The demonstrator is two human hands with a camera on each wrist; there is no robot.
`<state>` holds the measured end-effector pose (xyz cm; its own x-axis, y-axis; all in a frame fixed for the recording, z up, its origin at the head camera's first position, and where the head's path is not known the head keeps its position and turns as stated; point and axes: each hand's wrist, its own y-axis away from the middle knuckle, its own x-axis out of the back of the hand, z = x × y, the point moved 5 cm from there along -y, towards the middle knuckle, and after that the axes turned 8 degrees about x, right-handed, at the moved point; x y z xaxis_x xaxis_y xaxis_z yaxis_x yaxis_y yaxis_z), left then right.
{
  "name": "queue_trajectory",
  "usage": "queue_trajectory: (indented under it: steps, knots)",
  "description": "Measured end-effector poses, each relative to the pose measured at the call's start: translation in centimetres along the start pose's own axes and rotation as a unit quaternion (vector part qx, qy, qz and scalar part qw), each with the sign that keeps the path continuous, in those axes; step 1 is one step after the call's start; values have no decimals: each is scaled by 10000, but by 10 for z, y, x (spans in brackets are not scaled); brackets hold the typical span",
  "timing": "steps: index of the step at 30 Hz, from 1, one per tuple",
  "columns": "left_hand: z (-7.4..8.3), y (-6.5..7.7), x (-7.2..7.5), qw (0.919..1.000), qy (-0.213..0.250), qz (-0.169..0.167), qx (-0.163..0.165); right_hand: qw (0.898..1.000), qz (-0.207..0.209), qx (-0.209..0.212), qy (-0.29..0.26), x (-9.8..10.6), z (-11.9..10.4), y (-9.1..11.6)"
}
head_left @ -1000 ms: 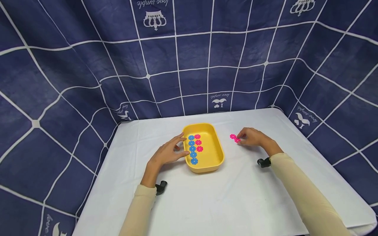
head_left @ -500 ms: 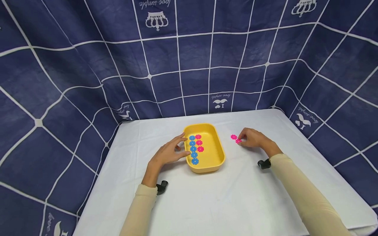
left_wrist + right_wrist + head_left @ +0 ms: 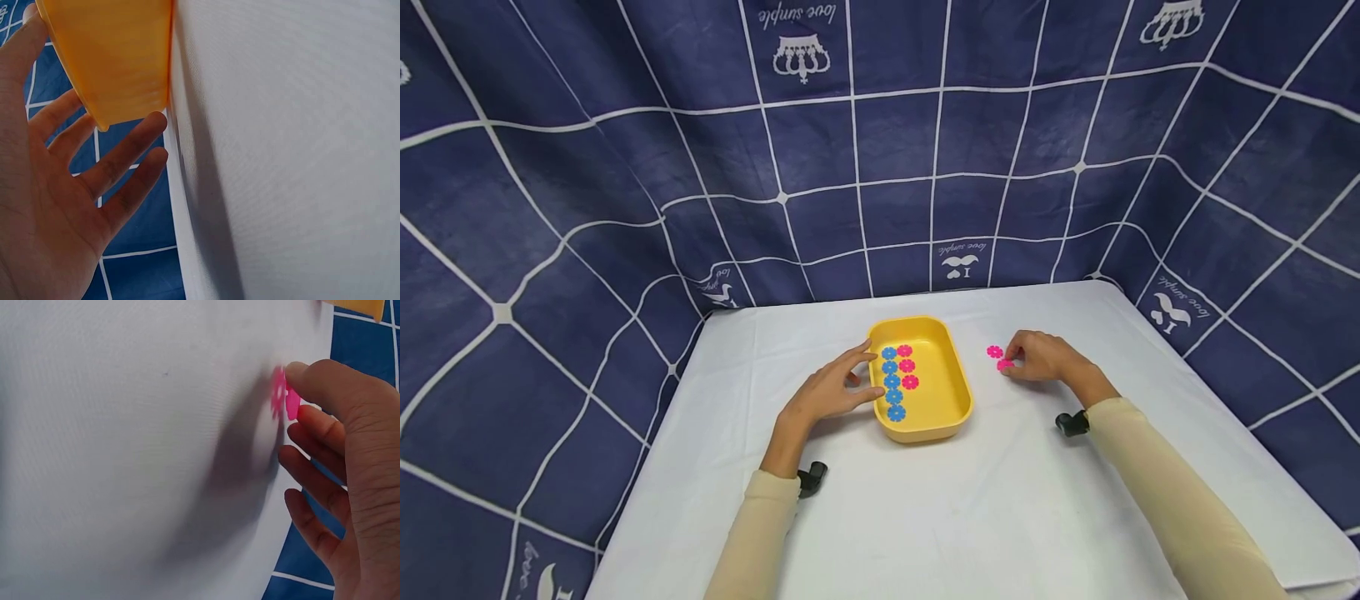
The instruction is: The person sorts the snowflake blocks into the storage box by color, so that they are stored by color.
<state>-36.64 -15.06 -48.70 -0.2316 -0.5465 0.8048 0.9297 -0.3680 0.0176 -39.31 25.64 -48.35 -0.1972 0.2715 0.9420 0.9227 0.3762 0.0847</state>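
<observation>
A yellow tray stands on the table in the head view. Along its left side lies a column of several blue flower-shaped discs, and beside them are three pink discs. My left hand rests at the tray's left rim with fingers spread and fairly straight, the thumb just over the edge. To the tray's right, the thumb and index finger of my right hand pinch a pink flower-shaped disc. Another pink disc lies on the cloth just beyond it.
White cloth covers the table. Dark blue curtains with white grid lines enclose its back and sides. A black camera mount sits on each wrist, at the left and at the right.
My right hand has shifted very slightly toward me, and the nearer pink disc now lies a little farther from the other one. My left hand has stayed at the tray's rim.
</observation>
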Motion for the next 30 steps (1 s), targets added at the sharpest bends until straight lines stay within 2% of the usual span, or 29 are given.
queue_trajectory:
  steps: [13, 24, 30]
  knots:
    - [1, 0, 0, 10000, 5, -25, 15, 9952, 562, 775, 213, 31, -18, 4]
    - [-1, 1, 1, 10000, 26, 16, 79, 9927, 763, 800, 478, 62, -39, 4]
    - [-1, 0, 0, 10000, 4, 24, 29, 9926, 805, 784, 466, 65, -40, 6]
